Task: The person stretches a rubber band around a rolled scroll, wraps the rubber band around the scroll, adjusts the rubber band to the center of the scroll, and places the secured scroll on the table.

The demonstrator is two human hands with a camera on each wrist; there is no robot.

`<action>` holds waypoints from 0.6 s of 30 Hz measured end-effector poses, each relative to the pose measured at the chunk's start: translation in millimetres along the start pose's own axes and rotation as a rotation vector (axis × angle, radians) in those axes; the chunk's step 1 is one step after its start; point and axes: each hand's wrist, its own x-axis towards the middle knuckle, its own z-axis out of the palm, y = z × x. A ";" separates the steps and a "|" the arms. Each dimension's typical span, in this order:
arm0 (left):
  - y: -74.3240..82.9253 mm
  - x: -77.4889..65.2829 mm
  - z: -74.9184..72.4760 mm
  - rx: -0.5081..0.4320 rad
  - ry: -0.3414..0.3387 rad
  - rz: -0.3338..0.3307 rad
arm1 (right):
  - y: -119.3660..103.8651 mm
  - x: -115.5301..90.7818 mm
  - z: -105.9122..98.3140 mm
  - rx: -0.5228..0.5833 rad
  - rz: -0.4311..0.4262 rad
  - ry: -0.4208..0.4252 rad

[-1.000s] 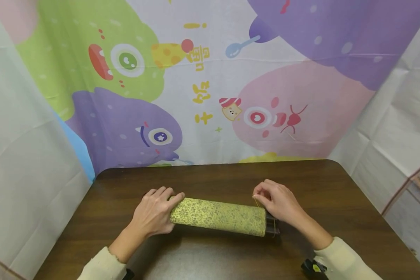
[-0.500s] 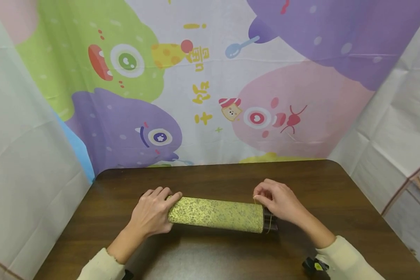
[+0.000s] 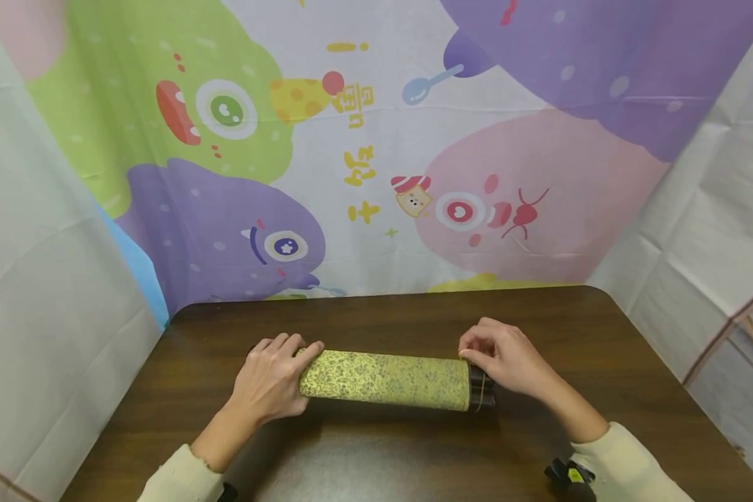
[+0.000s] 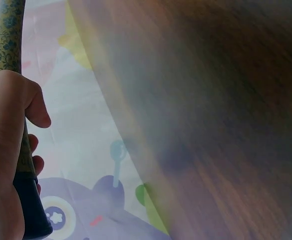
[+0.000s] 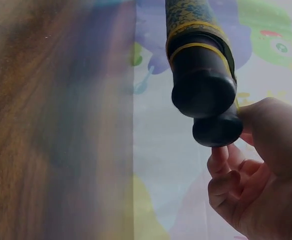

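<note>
A rolled scroll covered in yellow-green floral brocade is held above the table, slightly tilted. Dark roller knobs stick out of its right end, and a thin yellow cord passes around them. My left hand grips the scroll's left end, thumb on the near side and fingers wrapped behind, as the left wrist view shows. At the right end, my right hand pinches the cord between thumb and forefinger. Its other fingers are curled beside the two round knob ends; the pinch itself is partly hidden in the right wrist view.
The dark brown wooden table has rounded far corners. Behind it hangs a cartoon-printed curtain, with pale cloth sides at left and right. A black strap device sits by the right sleeve.
The scroll has shifted slightly left, and its right end has risen a little. My right hand has moved slightly right, still pinching the cord. The left hand keeps its grip.
</note>
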 end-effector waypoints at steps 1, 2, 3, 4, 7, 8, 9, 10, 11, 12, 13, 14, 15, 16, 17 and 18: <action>-0.2 -0.1 0.4 -0.003 0.004 -0.001 | -0.6 -0.3 -0.8 0.000 0.000 -0.001; -0.2 0.0 0.9 -0.005 0.008 -0.001 | -1.5 -0.5 -1.5 0.000 0.001 -0.001; -0.1 -0.1 1.5 -0.006 0.011 -0.001 | -2.1 -0.8 -2.2 0.000 0.003 -0.001; 0.3 -0.6 1.9 -0.005 0.013 -0.003 | -2.1 -0.8 -3.0 0.001 0.007 -0.002; 1.5 -1.8 3.0 0.002 0.011 -0.013 | -1.9 -1.2 -5.4 0.009 0.019 -0.008; 1.9 -2.0 3.2 0.005 0.009 -0.016 | -1.9 -1.5 -6.1 0.013 0.022 -0.013; 2.1 -2.1 3.3 0.007 0.007 -0.019 | -1.8 -1.8 -6.8 0.016 0.026 -0.018; 2.3 -2.1 3.3 0.010 0.004 -0.022 | -1.8 -2.1 -7.5 0.021 0.028 -0.024; 2.5 -2.1 3.2 0.012 0.001 -0.024 | -1.9 -2.3 -8.0 0.024 0.027 -0.028; 2.7 -2.0 3.1 0.014 -0.002 -0.026 | -2.0 -2.5 -8.4 0.028 0.026 -0.032; 2.8 -2.0 2.9 0.016 -0.005 -0.028 | -2.1 -2.8 -8.7 0.030 0.025 -0.035; 3.0 -1.9 2.7 0.018 -0.008 -0.029 | -2.2 -3.2 -9.0 0.032 0.024 -0.038; 3.2 -1.8 2.4 0.019 -0.010 -0.030 | -2.2 -3.5 -9.2 0.033 0.022 -0.039; 3.4 -1.7 2.1 0.020 -0.013 -0.031 | -2.5 -3.7 -9.5 0.033 0.019 -0.038; 3.6 -1.6 1.8 0.020 -0.015 -0.032 | -2.8 -3.9 -9.8 0.030 0.018 -0.032; 3.8 -1.6 1.6 0.020 -0.017 -0.034 | -3.2 -4.0 -10.2 0.027 0.016 -0.021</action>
